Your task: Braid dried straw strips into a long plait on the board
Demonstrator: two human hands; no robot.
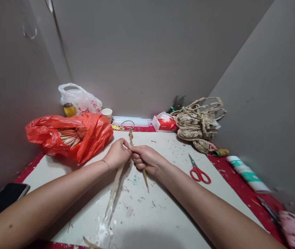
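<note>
My left hand (117, 152) and my right hand (146, 157) meet over the middle of the white board (163, 214), each pinching dried plant-fibre strips. From the left hand a long flat fibre strip (115, 188) trails toward me. Below my right fingers a shorter strip end (145, 180) sticks out. Just beyond the fingertips a short braided cord (131, 137) runs up to a metal ring (128, 125) at the board's far edge. The exact crossing of the strips is hidden by my fingers.
At the back left sits a red plastic bag (95, 135) with straw-like strips, beside a paper cup (107, 113). Bundled rope (199, 121) and a tissue pack (165, 122) lie at the back right. Red-handled scissors (198, 174) rest on the board; a phone (6, 200) lies left.
</note>
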